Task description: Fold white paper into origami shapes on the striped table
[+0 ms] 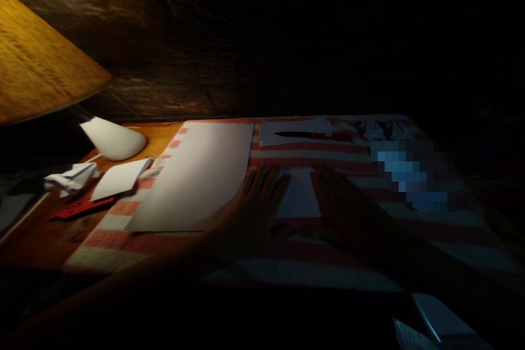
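Dark wall (135, 74) is filling the background; right side staying too dim to read. Wooden table (163, 138) is extending beneath a red-and-white striped cloth (295, 154), with bare wood showing at left. Yellow lampshade (45, 60) is overhanging the left side and lighting mainly that half. Large white sheet (197, 175) is lying flat on the cloth, left of centre.

Left hand (260, 202): palm facing down, fingers extending and slightly spreading, covering the left edge of the small white sheet (299, 194). Right hand (342, 197): in deep shadow, flattening palm down, fingers lying closer together, covering the right edge. Neither is gripping anything visible; pressure cannot be told. The small sheet is lying on the cloth between both hands, thumbs pointing toward each other along its near edge.

Pixelated item (410, 175) is lying right of the right hand; identity unreadable. White lamp base (117, 139) is standing on the wood. Second sheet (293, 124) is lying beyond the hands, with a red-handled knife (305, 135) resting across it, dark blade pointing left. Folded white paper (121, 179) is sitting below the lamp base, beside a red tool (82, 208). Crumpled paper (74, 178) is lying farther left.
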Tool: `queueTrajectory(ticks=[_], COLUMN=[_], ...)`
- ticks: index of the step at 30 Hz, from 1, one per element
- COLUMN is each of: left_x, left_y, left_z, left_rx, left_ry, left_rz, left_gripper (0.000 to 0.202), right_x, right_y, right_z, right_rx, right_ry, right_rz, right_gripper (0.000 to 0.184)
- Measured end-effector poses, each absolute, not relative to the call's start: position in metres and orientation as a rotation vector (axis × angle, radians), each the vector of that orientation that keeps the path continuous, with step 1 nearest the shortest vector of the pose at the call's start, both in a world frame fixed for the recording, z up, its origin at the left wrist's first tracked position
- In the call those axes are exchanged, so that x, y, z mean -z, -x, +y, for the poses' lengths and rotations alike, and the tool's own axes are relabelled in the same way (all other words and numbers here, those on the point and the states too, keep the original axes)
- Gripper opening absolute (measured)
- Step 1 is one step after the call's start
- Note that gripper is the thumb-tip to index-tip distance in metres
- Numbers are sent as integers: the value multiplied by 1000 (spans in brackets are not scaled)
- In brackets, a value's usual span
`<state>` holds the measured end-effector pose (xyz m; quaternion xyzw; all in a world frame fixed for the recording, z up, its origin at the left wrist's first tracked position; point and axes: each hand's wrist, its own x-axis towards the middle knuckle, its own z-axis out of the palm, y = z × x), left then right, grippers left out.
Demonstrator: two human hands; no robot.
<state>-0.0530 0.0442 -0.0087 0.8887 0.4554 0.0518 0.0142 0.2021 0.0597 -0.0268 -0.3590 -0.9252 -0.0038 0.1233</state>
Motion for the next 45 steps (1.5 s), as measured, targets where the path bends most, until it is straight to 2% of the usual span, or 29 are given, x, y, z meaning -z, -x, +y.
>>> queueTrajectory(ticks=[9, 11, 16, 19, 23, 37, 45], left_x=[10, 11, 14, 12, 7, 5, 3], left_y=[51, 51, 52, 51, 50, 51, 52], left_z=[44, 43, 45, 45, 46, 49, 48], left_rx=[-229, -224, -273, -244, -268, -229, -251], left_ry=[-2772, -2767, -2773, -2732, -2683, -2720, -2731], left_rz=[1418, 1416, 1392, 1370, 1310, 1278, 1288], left_gripper=[86, 84, 101, 99, 93, 89, 89], right_x=[12, 5, 6, 16, 24, 26, 21], right_y=[-200, -191, -167, -164, -167, -175, -213], right_z=[64, 64, 66, 67, 68, 73, 76], right_rx=[-78, -65, -101, -132, -139, -106, -68], right_ry=[1097, 1121, 983, 873, 862, 848, 968], right_rz=[-2659, -2636, -2698, -2728, -2716, -2732, -2706], right_gripper=[96, 101, 116, 118, 116, 109, 99])
